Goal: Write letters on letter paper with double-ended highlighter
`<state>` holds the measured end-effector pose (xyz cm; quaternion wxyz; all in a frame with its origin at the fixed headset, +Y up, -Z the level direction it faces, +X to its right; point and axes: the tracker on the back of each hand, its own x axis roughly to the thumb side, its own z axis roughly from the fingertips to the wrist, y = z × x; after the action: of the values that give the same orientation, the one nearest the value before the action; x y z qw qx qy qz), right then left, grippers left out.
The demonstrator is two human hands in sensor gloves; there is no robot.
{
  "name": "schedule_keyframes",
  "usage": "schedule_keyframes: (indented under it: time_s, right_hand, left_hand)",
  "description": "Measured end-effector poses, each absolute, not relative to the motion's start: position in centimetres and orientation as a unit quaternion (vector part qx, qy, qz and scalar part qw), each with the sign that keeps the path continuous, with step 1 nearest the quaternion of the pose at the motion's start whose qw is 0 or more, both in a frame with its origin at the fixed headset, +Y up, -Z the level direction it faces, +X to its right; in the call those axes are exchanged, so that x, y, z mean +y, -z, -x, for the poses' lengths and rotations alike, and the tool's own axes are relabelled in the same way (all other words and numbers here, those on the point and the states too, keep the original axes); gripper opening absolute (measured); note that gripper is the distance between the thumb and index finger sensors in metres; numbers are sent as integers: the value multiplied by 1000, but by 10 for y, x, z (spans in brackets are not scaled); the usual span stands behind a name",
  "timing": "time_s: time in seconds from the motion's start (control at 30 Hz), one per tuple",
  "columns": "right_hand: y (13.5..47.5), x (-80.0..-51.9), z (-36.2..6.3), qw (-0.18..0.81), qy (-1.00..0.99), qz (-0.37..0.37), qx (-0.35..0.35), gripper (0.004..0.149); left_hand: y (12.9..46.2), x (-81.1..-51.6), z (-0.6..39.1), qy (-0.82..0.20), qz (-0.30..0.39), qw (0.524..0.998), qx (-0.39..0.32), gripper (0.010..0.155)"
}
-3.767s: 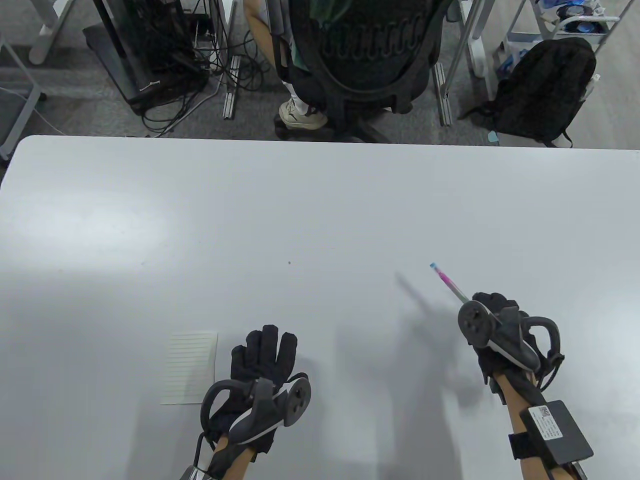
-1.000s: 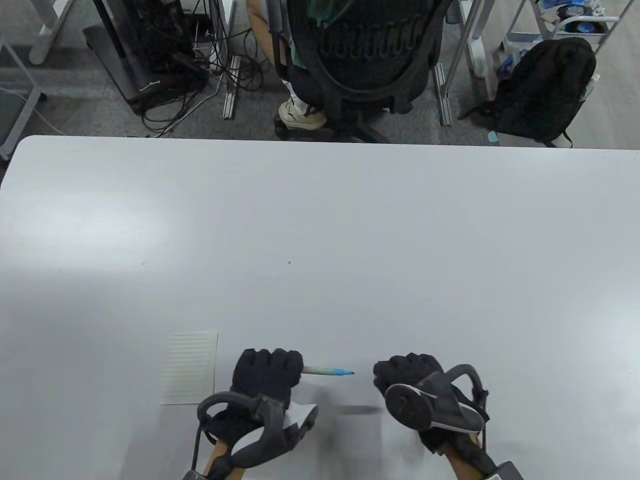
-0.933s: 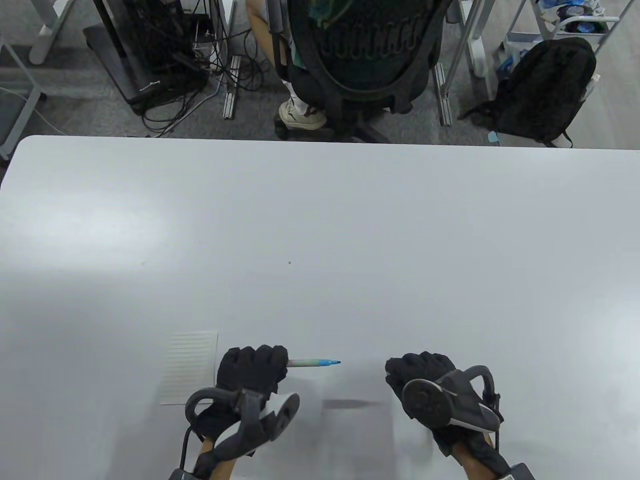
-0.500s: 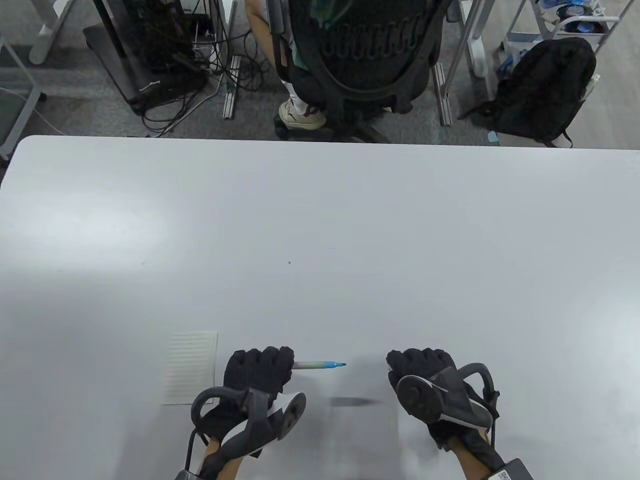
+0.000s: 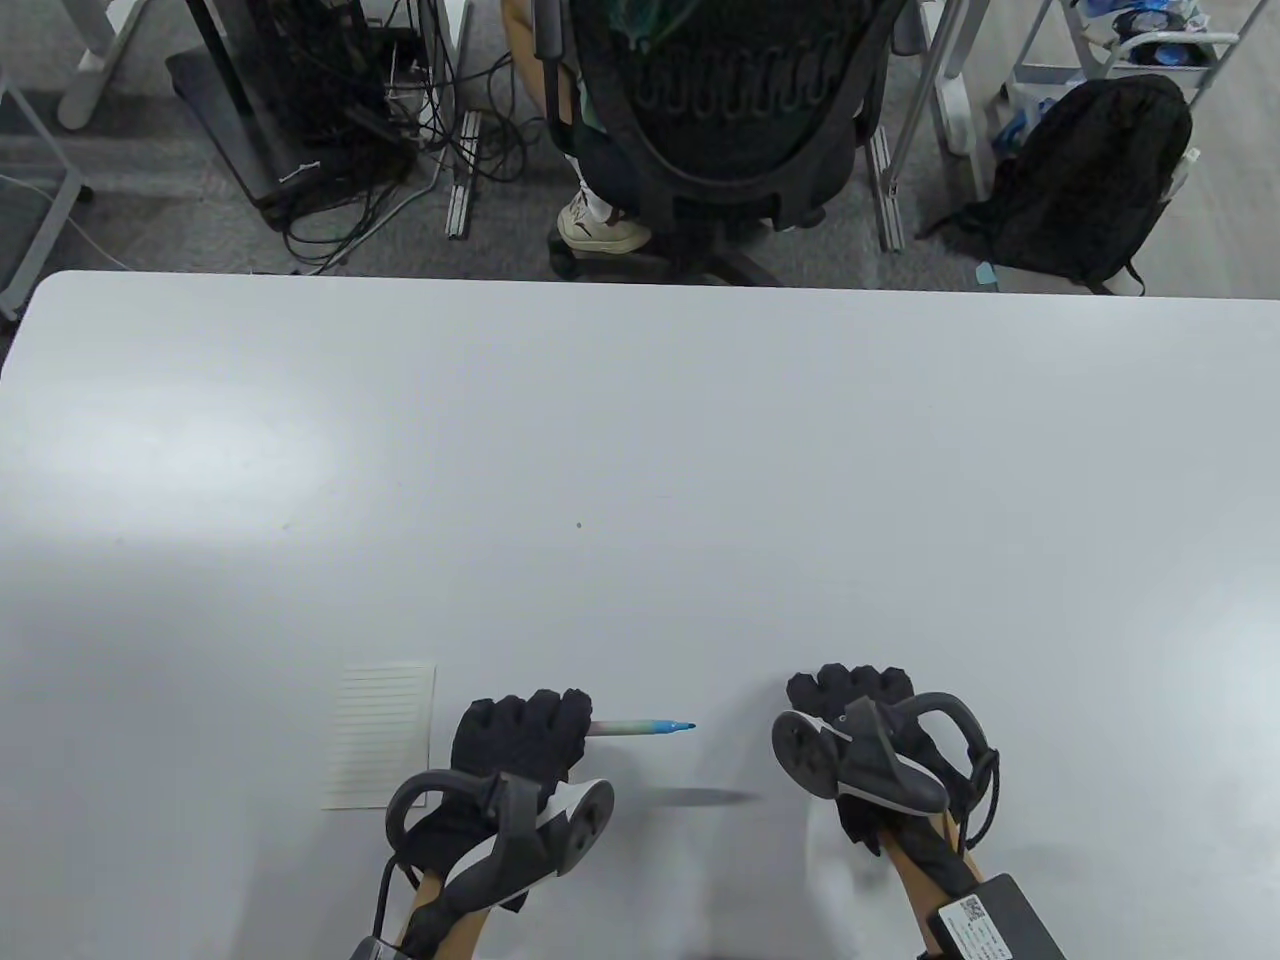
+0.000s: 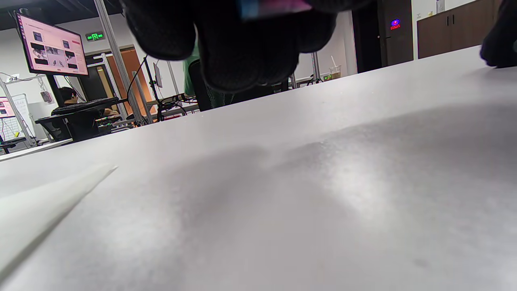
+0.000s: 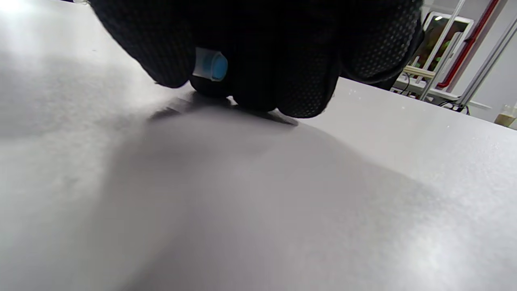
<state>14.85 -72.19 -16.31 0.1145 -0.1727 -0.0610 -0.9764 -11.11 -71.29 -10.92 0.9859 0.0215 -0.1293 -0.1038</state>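
Table view shows the left hand (image 5: pixel 520 735) gripping the highlighter (image 5: pixel 640 727), its pink end hidden, while the right hand (image 5: pixel 850 700) grips the blue cap (image 7: pixel 211 64).

White table (image 5: pixel 640 450) w/ lined letter paper (image 5: pixel 380 735) near front-left.

Letter paper (image 5: pixel 380 735) lies on the table (image 5: pixel 640 450) just left of the left hand (image 5: pixel 520 735) — highlighter (image 5: pixel 640 727) juts rightward toward the right hand (image 5: pixel 850 700).

Grey carpet beyond the white table (image 5: pixel 640 400) — black office chair (image 5: pixel 735 100), backpack (image 5: pixel 1090 180), tangled cables (image 5: pixel 370 150).
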Motion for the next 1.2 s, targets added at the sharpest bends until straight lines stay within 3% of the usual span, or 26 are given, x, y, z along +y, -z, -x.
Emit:
schedule_keyframes:
  time_s: [0.23, 0.47, 0.67, 1.2]
  right_hand:
    - [174, -728, -143, 151, 976, 152, -37, 48]
    - [177, -731, -144, 168, 972, 135, -88, 47]
    - [172, -735, -151, 145, 978, 133, -69, 50]
    - [127, -705, -133, 79, 982, 172, -17, 60]
  left_hand:
    - [110, -713, 111, 103, -20, 986, -129, 51]
    - [111, -713, 113, 101, -15, 987, -125, 51]
    - [111, -712, 114, 101, -14, 987, -124, 51]
    - [109, -713, 112, 94, -9, 987, -128, 51]
